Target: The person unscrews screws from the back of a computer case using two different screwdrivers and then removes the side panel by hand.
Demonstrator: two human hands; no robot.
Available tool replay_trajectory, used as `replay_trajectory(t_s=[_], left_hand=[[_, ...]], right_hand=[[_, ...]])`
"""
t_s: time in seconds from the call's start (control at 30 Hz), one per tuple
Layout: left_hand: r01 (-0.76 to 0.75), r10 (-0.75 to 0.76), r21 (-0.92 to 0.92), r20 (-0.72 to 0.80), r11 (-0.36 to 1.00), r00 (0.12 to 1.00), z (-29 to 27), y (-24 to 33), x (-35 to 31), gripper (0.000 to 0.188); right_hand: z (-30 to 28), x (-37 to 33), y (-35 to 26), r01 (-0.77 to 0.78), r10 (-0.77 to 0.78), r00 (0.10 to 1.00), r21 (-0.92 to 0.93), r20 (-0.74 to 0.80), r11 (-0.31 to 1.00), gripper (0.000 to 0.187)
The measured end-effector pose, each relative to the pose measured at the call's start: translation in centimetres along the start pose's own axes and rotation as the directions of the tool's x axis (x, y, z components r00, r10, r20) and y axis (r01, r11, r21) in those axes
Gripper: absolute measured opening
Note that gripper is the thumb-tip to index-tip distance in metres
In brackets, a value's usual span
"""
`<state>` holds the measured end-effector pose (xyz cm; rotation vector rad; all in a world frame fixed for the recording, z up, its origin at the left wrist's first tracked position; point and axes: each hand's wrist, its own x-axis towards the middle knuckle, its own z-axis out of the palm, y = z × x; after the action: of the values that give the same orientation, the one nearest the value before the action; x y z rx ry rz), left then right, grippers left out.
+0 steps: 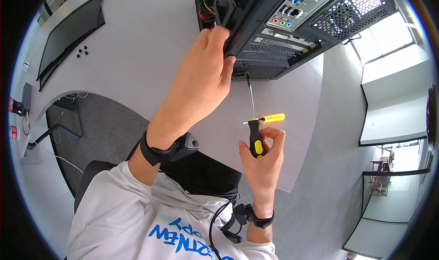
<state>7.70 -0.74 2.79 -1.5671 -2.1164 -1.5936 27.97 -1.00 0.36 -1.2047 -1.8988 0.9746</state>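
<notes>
A black computer case (270, 54) stands at the far edge of my reach, its back panel with ports and slot covers turned toward me. My left hand (196, 83) is closed on the case's near left edge, thumb on the back face and fingers round the side. In my right hand (265, 161) is a screwdriver (254, 134) with a black and yellow handle. Its long shaft points away from me and its tip meets the lower back panel; any screw there is too small to make out. A smaller yellow-handled screwdriver (273, 118) lies crosswise beside it on the table.
The pale table (141, 40) curves inward on my left. On it rest several small black screws (82, 52) and a flat dark panel (71, 38). Coloured wires (208, 3) show at the case's open side. A white cable (57, 155) hangs at the lower left.
</notes>
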Motion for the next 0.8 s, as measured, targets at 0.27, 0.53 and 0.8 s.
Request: replay_trajectory(t_s=[0.27,0.53,0.8], left_hand=[[-0.013,0.013,-0.012,-0.004,1.000,1.000,0.1,-0.1,0.0,0.029],[-0.037,0.037,-0.042,-0.003,0.998,0.999,0.0,-0.1,-0.4,0.035],[-0.028,0.028,-0.013,0.019,1.000,0.999,-0.4,0.1,-0.7,0.036]], right_hand=[[-0.9,0.7,0.5,0.116,-0.140,0.985,-0.212,-0.103,0.970,0.020],[-1.2,0.7,-0.1,0.062,-0.080,0.991,-0.162,-0.107,0.985,0.022],[-0.8,0.5,0.3,-0.024,-0.015,0.978,-0.184,-0.208,0.983,0.023]])
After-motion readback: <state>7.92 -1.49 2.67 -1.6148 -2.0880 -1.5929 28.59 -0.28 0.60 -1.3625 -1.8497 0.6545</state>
